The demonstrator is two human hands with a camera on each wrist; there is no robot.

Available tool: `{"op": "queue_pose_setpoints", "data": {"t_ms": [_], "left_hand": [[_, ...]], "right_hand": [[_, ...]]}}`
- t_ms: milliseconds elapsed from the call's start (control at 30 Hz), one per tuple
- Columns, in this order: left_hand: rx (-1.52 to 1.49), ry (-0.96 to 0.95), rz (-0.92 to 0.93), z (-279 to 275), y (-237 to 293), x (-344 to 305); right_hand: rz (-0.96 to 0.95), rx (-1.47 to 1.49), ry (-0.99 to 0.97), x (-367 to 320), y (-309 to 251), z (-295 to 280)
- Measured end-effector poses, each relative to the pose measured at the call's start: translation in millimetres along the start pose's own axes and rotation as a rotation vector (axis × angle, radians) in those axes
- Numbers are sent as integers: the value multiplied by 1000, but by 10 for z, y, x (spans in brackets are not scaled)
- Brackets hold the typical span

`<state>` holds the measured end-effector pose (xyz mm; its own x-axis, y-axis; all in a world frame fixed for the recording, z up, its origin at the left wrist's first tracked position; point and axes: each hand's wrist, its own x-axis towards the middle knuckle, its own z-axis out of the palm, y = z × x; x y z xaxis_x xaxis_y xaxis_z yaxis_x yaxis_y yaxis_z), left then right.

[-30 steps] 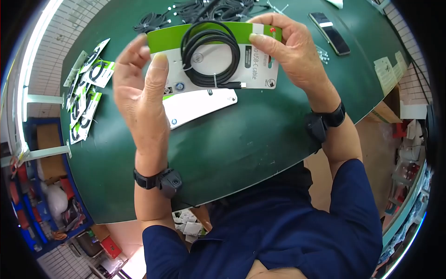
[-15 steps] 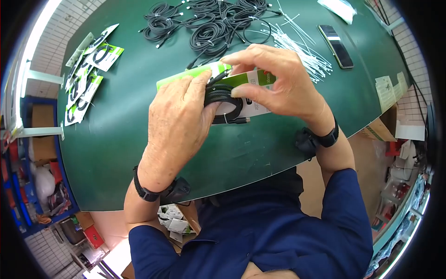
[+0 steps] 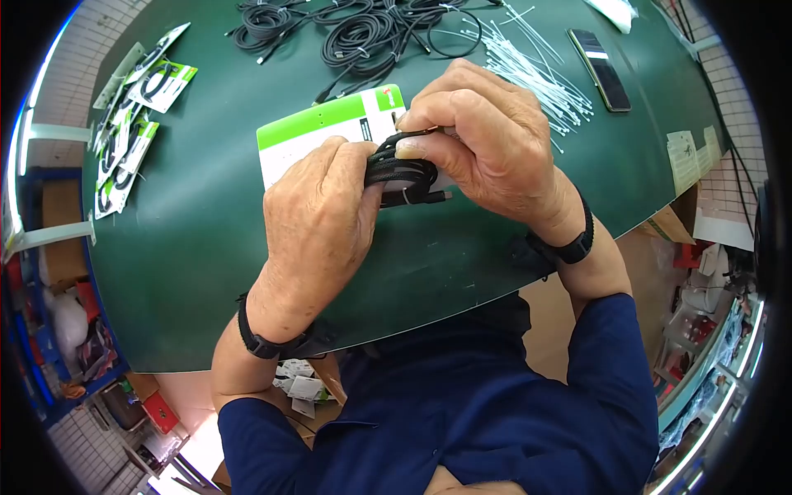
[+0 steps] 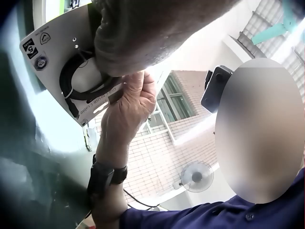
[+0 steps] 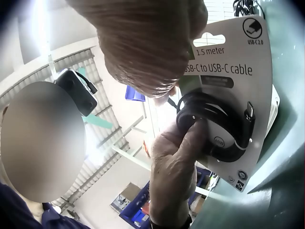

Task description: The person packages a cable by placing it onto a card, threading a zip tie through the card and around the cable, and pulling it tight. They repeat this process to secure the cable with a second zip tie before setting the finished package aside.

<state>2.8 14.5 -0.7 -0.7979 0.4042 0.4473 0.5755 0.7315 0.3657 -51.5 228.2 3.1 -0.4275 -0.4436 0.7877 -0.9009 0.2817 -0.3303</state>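
The left hand (image 3: 318, 214) grips a coiled black cable (image 3: 404, 173), its thumb lying on the coil (image 5: 214, 119) in the right wrist view. Behind the coil is a printed card (image 5: 224, 57), with a slot at one end. The right hand (image 3: 487, 148) pinches at the coil's upper side, thumb against fingers; in the left wrist view its fingers (image 4: 136, 88) are at the edge of the card (image 4: 52, 47). The hands hide much of the held card in the head view. Another white and green card (image 3: 285, 148) lies beyond the left hand.
Coiled black cables (image 3: 359, 41) lie at the table's far side, beside a spread of white ties (image 3: 536, 82). A phone (image 3: 601, 70) is at the far right. Several carded cables (image 3: 124, 153) overlap at the left. The table edge (image 3: 437, 327) runs before the person.
The left hand has moved from the card's left edge onto the coil, and the held card has come lower and tilted. Since the middle frame, the right thumb and fingers have closed together beside the coil.
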Motion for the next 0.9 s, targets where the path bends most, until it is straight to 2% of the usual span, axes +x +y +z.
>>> {"op": "queue_pose_setpoints", "data": {"t_ms": [233, 267, 333, 467, 567, 700, 800, 900], "left_hand": [[-17, -27, -28, 45, -9, -50], [-14, -26, -23, 39, -17, -41], [-26, 12, -32, 47, -54, -35], [-47, 90, -29, 21, -75, -41], [-39, 155, -11, 17, -84, -89], [-76, 229, 107, 69, -168, -206], [-90, 267, 275, 90, -208, -230], [-75, 253, 312, 40, -168, -235]], "right_hand": [[16, 20, 30, -43, 2, 37], [68, 32, 2, -35, -15, 20], [164, 55, -53, -1, -28, -18], [242, 11, -154, -5, 19, -74], [224, 31, -160, -21, -29, -56], [179, 72, -130, -143, -37, -12], [158, 91, -84, -286, -32, 37], [147, 93, -21, -379, -24, 74]]}}
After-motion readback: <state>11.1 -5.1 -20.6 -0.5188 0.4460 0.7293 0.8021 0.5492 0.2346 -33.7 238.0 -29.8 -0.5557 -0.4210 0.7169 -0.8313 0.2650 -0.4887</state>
